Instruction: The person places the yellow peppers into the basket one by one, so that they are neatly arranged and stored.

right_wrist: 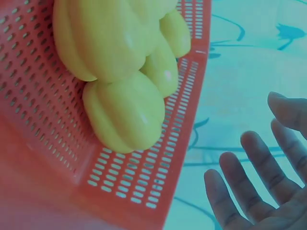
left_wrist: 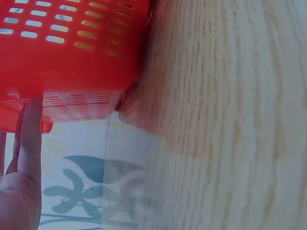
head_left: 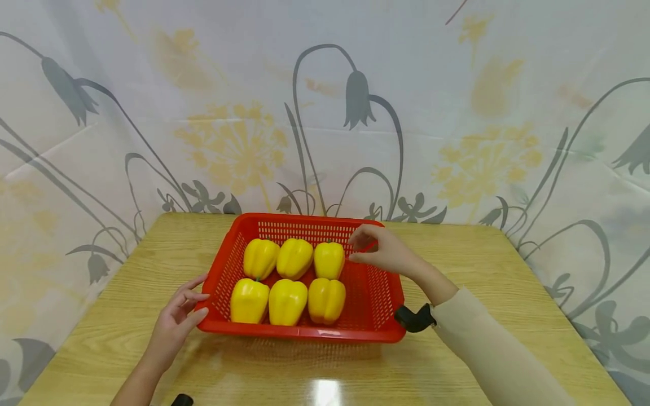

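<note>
Six-odd aside, several yellow bell peppers [head_left: 288, 301] lie in two rows in a red plastic basket [head_left: 350, 334], filling its left and middle parts. At the basket's left side my left hand [head_left: 175, 321] touches the rim with extended fingers and thumb. The left wrist view shows straight fingers [left_wrist: 31, 143] against the basket's outer wall [left_wrist: 72, 72]. Over the basket's right back part hovers my right hand [head_left: 383, 248], its fingers loosely bent and holding nothing. Nearest to it is the back-row right pepper [head_left: 329, 260]. In the right wrist view, the spread right hand [right_wrist: 268, 187] is apart from the peppers [right_wrist: 125, 112].
The basket stands on a wood-grain table [head_left: 457, 361]. Behind and beside the table hangs a pale cloth [head_left: 325, 158] printed with flowers. A black strap piece [head_left: 415, 318] on the right wrist is close to the basket's right rim.
</note>
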### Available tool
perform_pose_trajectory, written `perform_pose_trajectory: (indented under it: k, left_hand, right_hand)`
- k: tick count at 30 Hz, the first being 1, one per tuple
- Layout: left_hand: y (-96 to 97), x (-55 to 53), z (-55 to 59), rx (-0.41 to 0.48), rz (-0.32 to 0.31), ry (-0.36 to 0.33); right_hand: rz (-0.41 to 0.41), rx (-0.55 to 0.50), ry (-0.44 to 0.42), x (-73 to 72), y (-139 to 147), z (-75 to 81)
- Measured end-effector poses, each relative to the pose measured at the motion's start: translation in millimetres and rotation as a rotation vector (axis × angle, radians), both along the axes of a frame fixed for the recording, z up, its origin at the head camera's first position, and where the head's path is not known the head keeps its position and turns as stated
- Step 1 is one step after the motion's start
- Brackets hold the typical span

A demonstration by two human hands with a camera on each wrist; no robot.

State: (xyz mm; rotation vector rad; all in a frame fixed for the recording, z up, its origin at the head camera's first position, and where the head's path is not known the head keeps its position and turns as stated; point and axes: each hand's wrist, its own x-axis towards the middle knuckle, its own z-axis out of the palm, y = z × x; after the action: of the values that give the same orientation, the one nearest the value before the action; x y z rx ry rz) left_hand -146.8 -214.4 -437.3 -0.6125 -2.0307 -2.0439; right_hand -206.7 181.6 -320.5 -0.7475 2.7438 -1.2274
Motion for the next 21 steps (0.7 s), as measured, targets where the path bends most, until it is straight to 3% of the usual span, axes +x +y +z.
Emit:
perform_pose_trajectory:
  k: [6,11,17,21]
  left_hand:
    - [-2.7,0.9,0.1,-0.017,-0.007,0.000]
    - [-2.1,1.2,1.3,-0.045,0.030,0.000]
    - [-3.4,2.8,5.1,-0.180,0.083,-0.026]
    - [-12.8,2.5,7.6,-0.172,0.081,-0.028]
  right_hand:
    - [-0.016,-0.011,0.011,5.5,14.3,-5.2]
    - [-0.050,-0.015,0.027,9.6,33.0,-12.5]
    - [-0.140,-0.018,0.019,23.4,63.1,-22.8]
    - [-0.187,-0.001,0.025,31.9,83.3,-29.4]
